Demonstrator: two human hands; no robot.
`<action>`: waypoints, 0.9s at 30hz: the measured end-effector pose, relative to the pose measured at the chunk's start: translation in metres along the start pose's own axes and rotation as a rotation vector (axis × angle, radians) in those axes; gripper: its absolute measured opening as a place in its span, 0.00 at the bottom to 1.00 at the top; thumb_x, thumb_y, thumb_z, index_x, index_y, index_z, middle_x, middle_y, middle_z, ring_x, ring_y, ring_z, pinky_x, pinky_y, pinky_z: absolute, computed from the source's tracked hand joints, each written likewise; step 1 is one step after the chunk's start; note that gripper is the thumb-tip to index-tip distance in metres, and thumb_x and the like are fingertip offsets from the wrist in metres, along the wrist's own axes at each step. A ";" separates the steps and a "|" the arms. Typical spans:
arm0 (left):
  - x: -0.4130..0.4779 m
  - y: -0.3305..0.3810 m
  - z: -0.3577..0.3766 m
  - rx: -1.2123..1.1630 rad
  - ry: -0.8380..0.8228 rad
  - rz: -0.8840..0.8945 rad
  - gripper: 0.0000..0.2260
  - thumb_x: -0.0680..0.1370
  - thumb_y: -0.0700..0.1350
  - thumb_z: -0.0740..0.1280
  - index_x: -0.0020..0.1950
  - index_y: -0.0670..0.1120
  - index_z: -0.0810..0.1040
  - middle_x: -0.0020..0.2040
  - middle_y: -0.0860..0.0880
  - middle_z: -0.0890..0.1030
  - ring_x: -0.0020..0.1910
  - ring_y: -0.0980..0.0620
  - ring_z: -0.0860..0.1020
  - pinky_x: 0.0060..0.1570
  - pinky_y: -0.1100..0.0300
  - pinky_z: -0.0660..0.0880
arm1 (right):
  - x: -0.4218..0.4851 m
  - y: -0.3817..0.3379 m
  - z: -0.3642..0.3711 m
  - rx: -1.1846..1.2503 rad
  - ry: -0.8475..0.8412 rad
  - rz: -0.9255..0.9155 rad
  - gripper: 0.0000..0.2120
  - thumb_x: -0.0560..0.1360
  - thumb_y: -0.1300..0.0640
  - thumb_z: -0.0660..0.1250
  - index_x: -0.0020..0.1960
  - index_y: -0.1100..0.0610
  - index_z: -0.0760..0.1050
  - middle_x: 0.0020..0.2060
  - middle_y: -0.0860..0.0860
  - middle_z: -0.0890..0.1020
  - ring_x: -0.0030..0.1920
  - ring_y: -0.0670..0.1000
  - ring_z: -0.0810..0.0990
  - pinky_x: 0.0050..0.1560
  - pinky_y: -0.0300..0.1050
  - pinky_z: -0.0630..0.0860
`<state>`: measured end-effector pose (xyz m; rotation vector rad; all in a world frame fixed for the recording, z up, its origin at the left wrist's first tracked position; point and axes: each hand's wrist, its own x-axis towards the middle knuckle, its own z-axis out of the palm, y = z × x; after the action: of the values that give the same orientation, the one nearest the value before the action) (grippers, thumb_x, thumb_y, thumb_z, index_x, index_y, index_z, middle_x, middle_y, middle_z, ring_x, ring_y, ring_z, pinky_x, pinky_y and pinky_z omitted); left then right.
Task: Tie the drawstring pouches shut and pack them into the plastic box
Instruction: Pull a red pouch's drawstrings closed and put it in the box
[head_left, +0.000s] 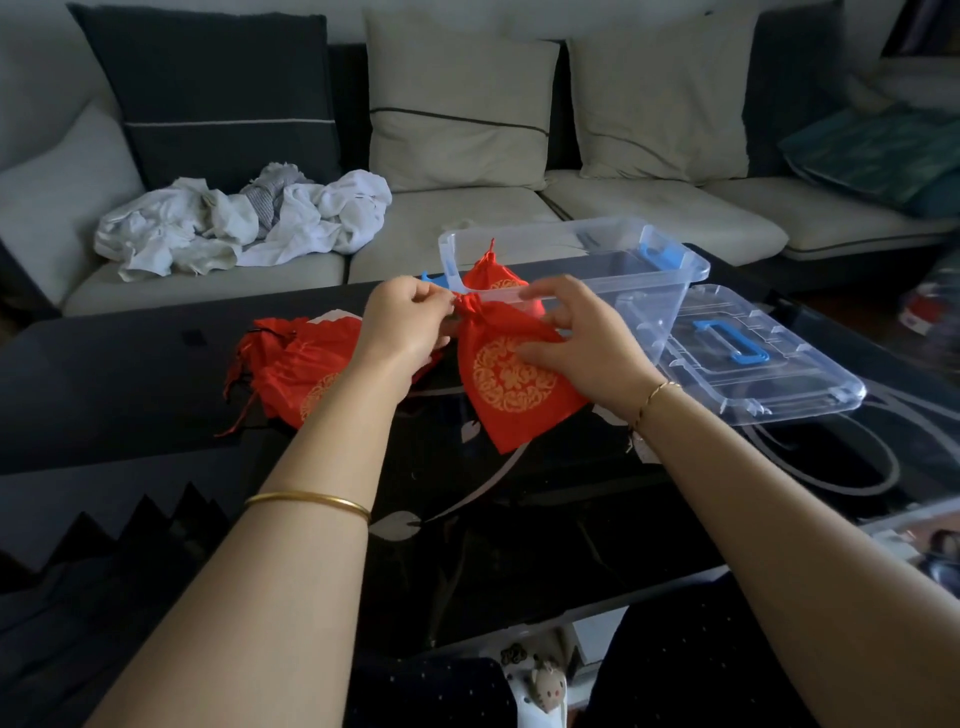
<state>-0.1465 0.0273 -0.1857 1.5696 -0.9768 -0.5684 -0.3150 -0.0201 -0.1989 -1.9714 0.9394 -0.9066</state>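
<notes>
A red drawstring pouch (511, 387) with a gold round pattern lies on the dark glass table, its neck gathered. My left hand (402, 325) pinches the drawstring at that neck. My right hand (566, 343) hovers over the pouch's upper right, fingers spread and loosely bent; whether it holds a cord I cannot tell. A pile of more red pouches (301, 374) lies to the left, partly behind my left wrist. The clear plastic box (649, 280) stands open behind my hands, with one tied red pouch (491, 278) inside at its left end.
The box's clear lid (779, 384) with a blue handle lies on the table to the right of the box. Behind the table runs a light sofa (467, 208) with cushions and a heap of white laundry (244, 223). The table's near edge is by my knees.
</notes>
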 end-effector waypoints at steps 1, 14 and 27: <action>0.003 -0.001 -0.001 -0.054 0.010 -0.021 0.08 0.79 0.41 0.63 0.41 0.46 0.76 0.42 0.48 0.80 0.38 0.54 0.80 0.40 0.60 0.78 | 0.001 -0.005 -0.003 0.011 0.010 -0.024 0.20 0.70 0.62 0.71 0.57 0.48 0.71 0.47 0.49 0.82 0.46 0.49 0.82 0.42 0.45 0.82; 0.063 -0.001 -0.007 -0.042 0.127 -0.101 0.06 0.79 0.39 0.59 0.52 0.45 0.74 0.43 0.51 0.77 0.38 0.56 0.79 0.42 0.60 0.76 | 0.160 -0.022 -0.004 -0.542 0.006 0.063 0.22 0.74 0.63 0.64 0.68 0.56 0.70 0.66 0.55 0.74 0.64 0.54 0.73 0.61 0.41 0.68; 0.051 -0.034 -0.034 0.064 0.265 -0.177 0.09 0.78 0.36 0.58 0.45 0.46 0.75 0.42 0.48 0.78 0.41 0.53 0.78 0.52 0.52 0.77 | 0.152 -0.033 0.010 -0.860 -0.169 0.190 0.13 0.74 0.53 0.67 0.44 0.64 0.71 0.48 0.60 0.77 0.50 0.56 0.74 0.48 0.46 0.71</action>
<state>-0.0822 0.0039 -0.2027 1.7496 -0.6663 -0.4392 -0.2244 -0.1291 -0.1342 -2.5319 1.5488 -0.2054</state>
